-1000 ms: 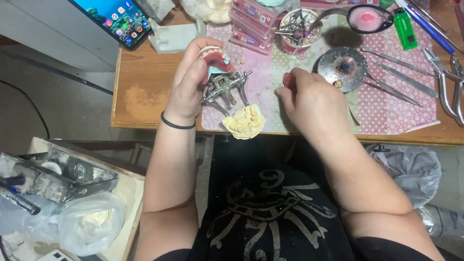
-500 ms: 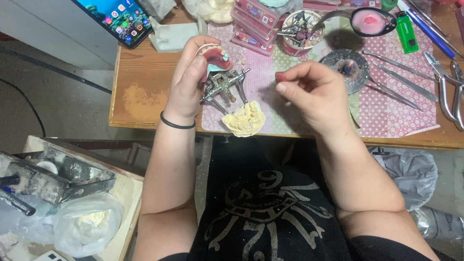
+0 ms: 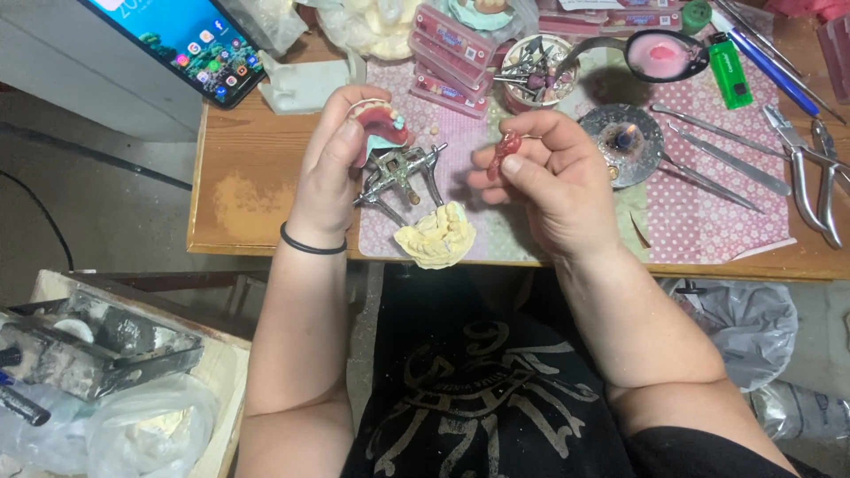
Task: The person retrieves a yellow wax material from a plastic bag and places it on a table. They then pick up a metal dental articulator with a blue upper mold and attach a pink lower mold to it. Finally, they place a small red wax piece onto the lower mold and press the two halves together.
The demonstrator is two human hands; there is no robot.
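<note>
The left hand (image 3: 332, 173) gripped a pink wax denture (image 3: 379, 122) on a metal articulator (image 3: 400, 173), above the table's near edge. Its fingers hid most of the denture. The right hand (image 3: 553, 181) pinched a red wax piece (image 3: 507, 150) between thumb and fingers, its lower end hidden. A yellow cast (image 3: 438, 237) lay at the near edge, between the hands. A burner (image 3: 622, 143) with a small flame stood just beside the right hand. Steel tools (image 3: 726, 164) lay toward the right edge; pliers (image 3: 819, 190) were partly cut off. A phone (image 3: 190, 44) sat at the far left corner.
</note>
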